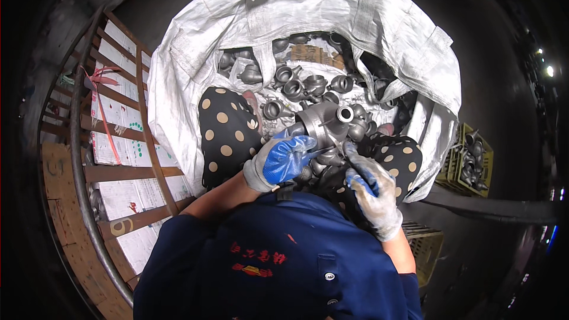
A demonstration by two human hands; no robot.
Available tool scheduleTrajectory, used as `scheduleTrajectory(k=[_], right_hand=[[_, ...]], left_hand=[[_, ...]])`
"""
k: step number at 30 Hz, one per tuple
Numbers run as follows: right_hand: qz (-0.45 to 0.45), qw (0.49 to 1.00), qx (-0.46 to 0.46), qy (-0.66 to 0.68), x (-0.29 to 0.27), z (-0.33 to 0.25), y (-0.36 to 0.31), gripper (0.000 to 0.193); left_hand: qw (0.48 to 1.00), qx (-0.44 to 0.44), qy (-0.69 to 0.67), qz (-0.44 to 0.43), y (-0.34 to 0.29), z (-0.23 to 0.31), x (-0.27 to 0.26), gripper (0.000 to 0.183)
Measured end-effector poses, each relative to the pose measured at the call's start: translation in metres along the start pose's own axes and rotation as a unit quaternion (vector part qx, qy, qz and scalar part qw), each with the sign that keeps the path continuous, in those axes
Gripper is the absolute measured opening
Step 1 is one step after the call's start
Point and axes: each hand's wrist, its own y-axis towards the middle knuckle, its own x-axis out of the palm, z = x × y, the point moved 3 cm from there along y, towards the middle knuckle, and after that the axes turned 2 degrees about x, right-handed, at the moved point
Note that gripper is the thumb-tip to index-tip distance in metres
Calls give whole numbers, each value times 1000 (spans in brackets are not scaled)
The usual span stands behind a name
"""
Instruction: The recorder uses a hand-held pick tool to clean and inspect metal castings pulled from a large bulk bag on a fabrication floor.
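Observation:
My left hand (283, 161), in a blue-palmed grey glove, is closed at the lower left side of a grey metal casting (320, 124). The casting has a ribbed round body and a short open pipe end facing up. My right hand (373, 192), in a whitish glove with blue patches, is curled just right of and below the casting. Its forefinger points toward the casting's lower edge, and whatever those fingers hold is hidden. Several similar grey castings (314, 85) lie loose beyond my hands inside a big white woven bag (195, 41).
My knees in dotted cloth (228, 130) rest inside the bag's opening. On the left stands a metal-barred cage (145, 101) with white boxes. A yellow-green crate (450, 169) of metal parts is at the right, with another crate (428, 249) nearer. Cardboard (314, 54) lies in the bag.

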Motion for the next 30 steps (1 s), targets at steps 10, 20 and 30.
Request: scheduleTrajectory(k=[10,20,30], right_hand=[[19,985,-74,-156,11,-2,9,43],[-51,986,-40,-156,11,-3,12,45],[-176,841,288,422,6,31,16,37]], left_hand=[[739,204,637,-76,-6,3,27,37],[521,285,794,-131,-9,10,32,34],[806,153,568,-57,0,7,22,30]])
